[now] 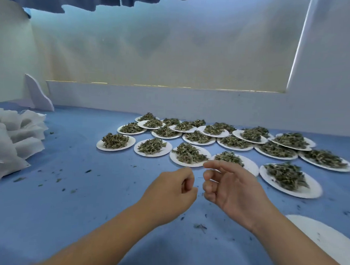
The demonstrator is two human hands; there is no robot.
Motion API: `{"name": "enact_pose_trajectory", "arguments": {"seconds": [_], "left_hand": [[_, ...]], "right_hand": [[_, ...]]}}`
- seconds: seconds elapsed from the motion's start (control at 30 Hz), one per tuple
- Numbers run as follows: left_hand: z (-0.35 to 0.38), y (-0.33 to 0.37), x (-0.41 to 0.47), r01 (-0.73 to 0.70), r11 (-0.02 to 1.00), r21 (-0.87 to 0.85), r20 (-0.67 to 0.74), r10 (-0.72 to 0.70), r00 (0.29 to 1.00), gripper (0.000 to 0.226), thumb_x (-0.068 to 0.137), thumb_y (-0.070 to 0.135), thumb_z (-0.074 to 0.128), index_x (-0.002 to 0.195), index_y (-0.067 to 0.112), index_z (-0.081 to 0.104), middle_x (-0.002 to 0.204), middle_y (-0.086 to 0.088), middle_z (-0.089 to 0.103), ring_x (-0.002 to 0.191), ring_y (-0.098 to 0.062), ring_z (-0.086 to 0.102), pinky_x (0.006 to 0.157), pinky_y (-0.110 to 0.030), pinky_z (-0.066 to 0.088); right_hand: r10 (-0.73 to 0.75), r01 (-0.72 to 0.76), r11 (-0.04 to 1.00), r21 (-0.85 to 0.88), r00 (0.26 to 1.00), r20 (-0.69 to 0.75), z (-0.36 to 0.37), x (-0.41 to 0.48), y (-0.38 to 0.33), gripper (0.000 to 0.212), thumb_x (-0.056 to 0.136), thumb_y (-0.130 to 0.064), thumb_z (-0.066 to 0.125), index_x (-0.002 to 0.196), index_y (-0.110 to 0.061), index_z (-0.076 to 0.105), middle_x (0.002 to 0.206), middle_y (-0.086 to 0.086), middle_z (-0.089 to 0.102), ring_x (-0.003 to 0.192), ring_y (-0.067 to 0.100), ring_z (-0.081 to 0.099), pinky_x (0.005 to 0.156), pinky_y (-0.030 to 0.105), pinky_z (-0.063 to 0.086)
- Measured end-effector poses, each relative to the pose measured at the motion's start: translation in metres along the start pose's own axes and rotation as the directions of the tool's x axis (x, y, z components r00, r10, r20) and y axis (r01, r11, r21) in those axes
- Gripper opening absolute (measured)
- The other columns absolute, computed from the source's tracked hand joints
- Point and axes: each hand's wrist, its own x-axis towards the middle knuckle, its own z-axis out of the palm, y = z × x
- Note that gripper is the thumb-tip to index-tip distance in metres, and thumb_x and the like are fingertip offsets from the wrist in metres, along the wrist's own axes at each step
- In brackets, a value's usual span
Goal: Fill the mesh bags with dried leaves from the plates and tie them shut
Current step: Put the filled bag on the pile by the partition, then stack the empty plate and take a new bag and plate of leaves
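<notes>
Hands of a person working over a blue cloth (72, 204), head view. No brand, label or writing is showing anywhere. The left hand (168, 193) is hovering above the cloth with its fingers curled closed into a loose fist, thumb pressing against the forefinger; whether anything is pinched there cannot be told. The right hand (231, 189) is hovering just beside it, palm turned inward, fingers loosely curled and parted, holding nothing visible. Both forearms are reaching in bare from the lower edge.

Beyond the hands, white plates (315, 191) are lying in overlapping rows across the centre and right, each bearing a heap of dried leaves (189, 152). A pile of white mesh bags (13, 140) is sitting at the left edge, well apart from the plates. Leaf crumbs (200, 226) are scattering the cloth around the hands. Part of another white plate or sheet (325, 234) is showing at the lower right. A white wall (171, 100) is running behind the surface, with a pale blind (163, 48) glowing above it.
</notes>
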Motion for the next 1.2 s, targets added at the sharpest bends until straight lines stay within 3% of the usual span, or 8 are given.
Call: {"name": "enact_pose_trajectory", "arguments": {"seconds": [0.2,0.33,0.53,0.6,0.73,0.93,1.1,1.2], "left_hand": [[0.069,0.065,0.025,-0.108,0.992,-0.067,0.167,0.118,0.979,0.011,0.090,0.037,0.054,0.086,0.041,0.045,0.070,0.016,0.058,0.059,-0.005,0.053,0.058,-0.034,0.048],[0.104,0.091,0.031,-0.083,0.996,0.041,0.278,0.069,0.958,0.011,0.094,0.045,0.046,0.105,0.046,0.043,0.062,0.011,0.058,0.055,-0.005,0.054,0.050,-0.028,0.045],[0.129,0.104,0.026,-0.121,0.907,0.403,0.213,0.036,0.976,0.036,0.096,0.054,0.033,0.128,0.038,0.028,0.067,0.007,0.053,0.061,-0.006,0.054,0.051,-0.026,0.041],[0.134,0.108,0.024,-0.093,0.915,0.392,0.244,-0.006,0.970,0.040,0.095,0.054,0.034,0.131,0.038,0.026,0.071,0.008,0.054,0.066,-0.007,0.054,0.052,-0.026,0.042],[0.143,0.115,0.023,-0.046,0.919,0.391,0.226,-0.047,0.973,0.042,0.094,0.050,0.035,0.133,0.040,0.023,0.074,0.009,0.056,0.067,-0.006,0.054,0.053,-0.025,0.043],[0.152,0.130,0.034,0.097,0.971,0.220,0.241,-0.150,0.959,0.040,0.092,0.040,0.046,0.129,0.042,0.030,0.069,0.009,0.057,0.067,-0.004,0.055,0.052,-0.025,0.039],[0.176,0.151,0.065,0.245,0.963,-0.110,0.218,-0.217,0.951,0.028,0.089,0.036,0.054,0.115,0.042,0.043,0.055,0.010,0.055,0.049,-0.006,0.052,0.052,-0.026,0.039],[0.194,0.170,0.097,0.319,0.895,-0.313,0.175,-0.276,0.945,0.025,0.089,0.030,0.056,0.112,0.037,0.047,0.076,0.011,0.060,0.041,-0.004,0.048,0.045,-0.021,0.036]], "right_hand": [[-0.045,-0.023,0.976,-0.218,0.952,-0.302,-0.063,-0.069,-0.047,0.017,0.088,-0.023,0.057,0.092,-0.009,0.067,0.074,0.006,0.059,0.058,0.019,0.054,0.054,0.028,0.042],[-0.034,-0.222,0.898,-0.380,0.826,-0.563,-0.101,-0.112,-0.072,0.014,0.087,-0.019,0.062,0.089,-0.007,0.069,0.074,0.006,0.063,0.053,0.016,0.053,0.051,0.027,0.040],[-0.224,-0.594,0.342,-0.728,0.701,-0.677,-0.150,-0.156,-0.081,0.005,0.088,-0.031,0.059,0.087,-0.029,0.063,0.084,-0.012,0.063,0.067,0.002,0.057,0.056,0.019,0.038],[-0.211,-0.649,0.218,-0.729,0.698,-0.685,-0.157,-0.162,-0.078,0.005,0.087,-0.035,0.059,0.088,-0.030,0.060,0.089,-0.020,0.058,0.075,-0.004,0.053,0.059,0.021,0.039],[-0.241,-0.699,0.077,-0.711,0.679,-0.694,-0.163,-0.165,-0.069,0.018,0.085,-0.030,0.056,0.095,-0.019,0.066,0.095,-0.003,0.066,0.090,0.012,0.062,0.075,0.030,0.052],[-0.231,-0.671,0.197,-0.715,0.677,-0.699,-0.177,-0.171,-0.081,0.006,0.084,-0.027,0.063,0.086,-0.022,0.065,0.086,-0.008,0.063,0.076,0.008,0.059,0.060,0.022,0.045],[-0.141,-0.567,0.620,-0.543,0.600,-0.788,-0.203,-0.186,-0.111,0.005,0.087,-0.014,0.064,0.086,-0.008,0.064,0.070,0.008,0.059,0.056,0.020,0.049,0.048,0.024,0.040],[-0.098,-0.440,0.794,-0.420,0.590,-0.801,-0.220,-0.194,-0.128,0.005,0.090,-0.004,0.060,0.086,-0.004,0.063,0.069,0.011,0.059,0.053,0.019,0.052,0.044,0.024,0.043]]}}
